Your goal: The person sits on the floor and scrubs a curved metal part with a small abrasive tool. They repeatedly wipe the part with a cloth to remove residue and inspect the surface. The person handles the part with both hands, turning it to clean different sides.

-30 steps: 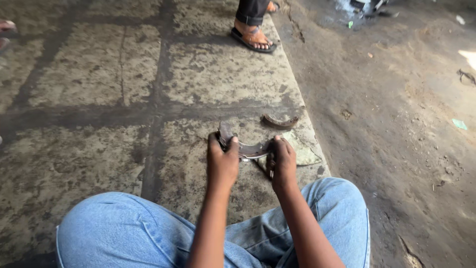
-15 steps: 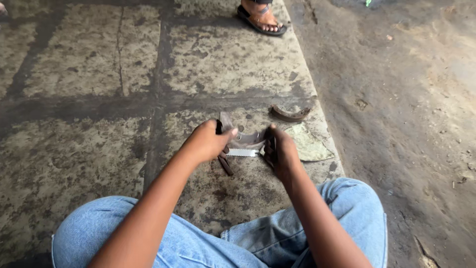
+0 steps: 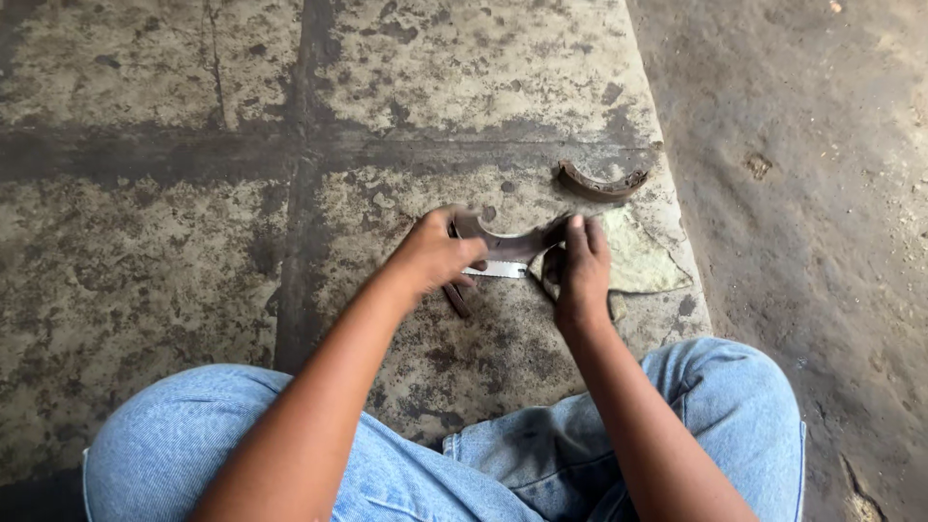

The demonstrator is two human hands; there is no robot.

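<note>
- Head view: your left hand (image 3: pixel 433 253) and right hand (image 3: pixel 580 271) each pinch one end of the curved brake shoe (image 3: pixel 510 246), centre frame on the stained concrete floor (image 3: pixel 155 242).
- Keep the saw blade (image 3: pixel 495 271) flat beneath it, and press evenly so neither end slips.

Saw blade (image 3: pixel 495 271) ends under hands

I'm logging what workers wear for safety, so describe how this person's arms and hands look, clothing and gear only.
The left hand and right hand are both bare: no gloves, rings, watch or wristbands visible. Both forearms are uncovered, with no sleeves in view. Below them, the person wears light blue denim jeans with visible seams.
</note>
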